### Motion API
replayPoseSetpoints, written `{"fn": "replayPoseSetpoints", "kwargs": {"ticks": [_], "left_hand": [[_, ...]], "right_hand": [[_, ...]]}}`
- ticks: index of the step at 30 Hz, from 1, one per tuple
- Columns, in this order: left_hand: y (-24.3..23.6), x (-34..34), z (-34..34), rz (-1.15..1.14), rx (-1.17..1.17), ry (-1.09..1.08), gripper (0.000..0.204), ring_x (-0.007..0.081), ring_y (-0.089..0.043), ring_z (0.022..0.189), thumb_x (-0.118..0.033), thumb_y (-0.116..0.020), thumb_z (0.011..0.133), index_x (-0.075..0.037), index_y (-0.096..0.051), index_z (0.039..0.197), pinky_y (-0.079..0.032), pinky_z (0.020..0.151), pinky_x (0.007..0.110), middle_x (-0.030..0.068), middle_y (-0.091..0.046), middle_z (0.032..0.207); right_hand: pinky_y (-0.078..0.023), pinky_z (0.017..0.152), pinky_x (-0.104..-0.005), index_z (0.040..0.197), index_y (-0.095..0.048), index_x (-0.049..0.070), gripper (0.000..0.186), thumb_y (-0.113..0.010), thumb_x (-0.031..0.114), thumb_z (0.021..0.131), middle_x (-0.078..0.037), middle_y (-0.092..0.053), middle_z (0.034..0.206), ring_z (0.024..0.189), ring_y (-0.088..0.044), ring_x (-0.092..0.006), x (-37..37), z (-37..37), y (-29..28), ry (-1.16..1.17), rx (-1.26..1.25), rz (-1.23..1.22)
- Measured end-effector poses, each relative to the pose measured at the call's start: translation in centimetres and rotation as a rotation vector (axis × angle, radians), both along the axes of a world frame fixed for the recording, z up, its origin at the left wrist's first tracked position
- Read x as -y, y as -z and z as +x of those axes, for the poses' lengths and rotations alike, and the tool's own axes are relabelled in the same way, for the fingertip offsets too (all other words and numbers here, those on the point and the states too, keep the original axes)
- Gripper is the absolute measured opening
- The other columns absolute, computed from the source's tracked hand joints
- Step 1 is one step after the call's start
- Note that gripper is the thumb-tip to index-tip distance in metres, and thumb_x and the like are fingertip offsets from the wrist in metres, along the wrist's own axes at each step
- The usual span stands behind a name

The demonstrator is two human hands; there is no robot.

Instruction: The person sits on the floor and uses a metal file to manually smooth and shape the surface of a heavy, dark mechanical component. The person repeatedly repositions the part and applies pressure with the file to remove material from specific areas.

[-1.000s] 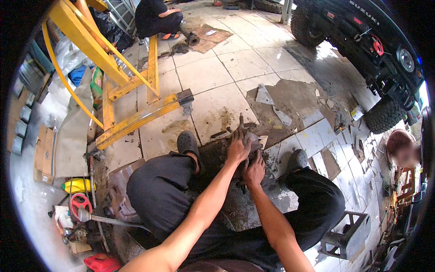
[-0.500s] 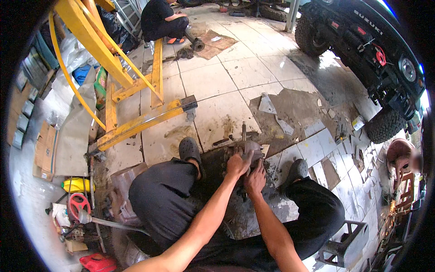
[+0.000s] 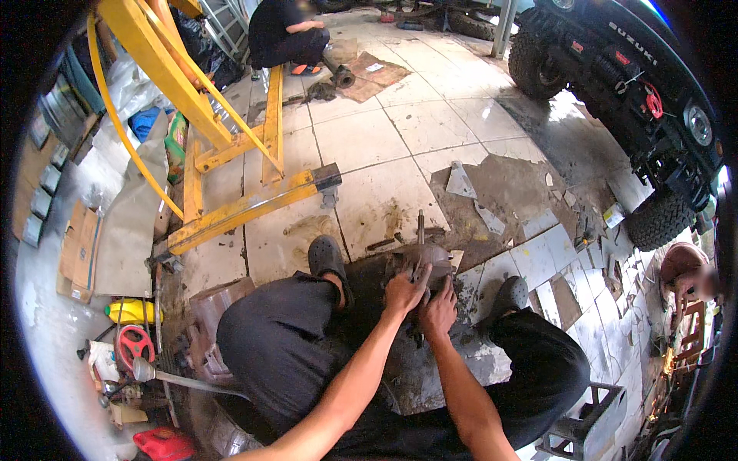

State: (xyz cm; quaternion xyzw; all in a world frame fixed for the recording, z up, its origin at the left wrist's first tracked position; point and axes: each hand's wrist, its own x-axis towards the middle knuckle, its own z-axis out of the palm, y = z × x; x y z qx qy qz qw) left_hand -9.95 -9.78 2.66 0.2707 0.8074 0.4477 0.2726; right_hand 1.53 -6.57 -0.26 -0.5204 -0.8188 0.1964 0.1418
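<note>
Between my feet sits a dull metal gear housing (image 3: 432, 257) with a shaft (image 3: 420, 224) sticking out of its far side. My left hand (image 3: 407, 290) is closed on its near left part, fingers pointing away from me. Close beside it, my right hand (image 3: 439, 309) grips the near right part, with fingers laid up along the metal. The palms and the housing's near side are hidden under the hands. A dark stub shows below, between my wrists.
A yellow hoist frame (image 3: 254, 209) stands at the left front, and a person (image 3: 284, 34) squats beyond it. At right is a dark vehicle (image 3: 615, 84). Broken tiles (image 3: 542, 250) lie right of my feet. Sparks (image 3: 667, 361) fly near another person (image 3: 684, 276) at far right.
The whole view has shifted slightly, so the surroundings sit a little further right. Both hands stay on the housing, with only a small change in finger position.
</note>
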Motion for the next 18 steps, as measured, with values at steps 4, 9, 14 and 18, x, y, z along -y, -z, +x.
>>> {"fn": "replayPoseSetpoints", "kwargs": {"ticks": [4, 9, 14, 18], "left_hand": [[0.7, 0.6, -1.7, 0.004, 0.034, -0.026, 0.081, 0.043, -0.064, 0.104, -0.075, -0.047, 0.084, -0.003, -0.068, 0.115, -0.05, 0.091, 0.048, 0.0297, -0.066, 0.106], [1.6, 2.0, 0.9, 0.021, 0.031, -0.067, 0.085, 0.0419, -0.063, 0.108, -0.077, -0.045, 0.084, -0.003, -0.067, 0.118, -0.049, 0.093, 0.047, 0.0288, -0.066, 0.108], [0.7, 1.4, -1.4, -0.066, 0.051, 0.02, 0.091, 0.0423, -0.046, 0.13, -0.072, -0.045, 0.087, 0.0, -0.043, 0.142, -0.038, 0.108, 0.043, 0.032, -0.044, 0.14], [1.8, 3.1, 1.5, -0.042, -0.204, 0.108, 0.097, 0.0404, -0.031, 0.141, -0.068, -0.046, 0.09, 0.002, -0.018, 0.152, -0.029, 0.115, 0.041, 0.0312, -0.024, 0.154]], "right_hand": [[-0.042, 0.1, -0.0498, 0.149, -0.026, 0.002, 0.07, -0.051, 0.04, 0.095, -0.021, -0.043, 0.144, 0.129, -0.044, -0.0404, 0.9, -1.5, -0.8, -0.053, -0.036, 0.021], [-0.043, 0.099, -0.0503, 0.15, -0.026, 0.004, 0.071, -0.052, 0.041, 0.095, -0.02, -0.046, 0.143, 0.127, -0.047, -0.039, 1.0, -0.8, -0.9, -0.013, 0.013, 0.0], [-0.044, 0.097, -0.05, 0.151, -0.026, 0.005, 0.074, -0.057, 0.035, 0.091, -0.019, -0.05, 0.139, 0.124, -0.05, -0.0388, 1.5, -1.4, -1.4, -0.031, -0.016, 0.017], [-0.044, 0.098, -0.0501, 0.15, -0.026, 0.004, 0.074, -0.057, 0.036, 0.091, -0.02, -0.05, 0.138, 0.125, -0.049, -0.0392, 0.7, -0.8, -0.7, -0.015, 0.01, -0.002]]}}
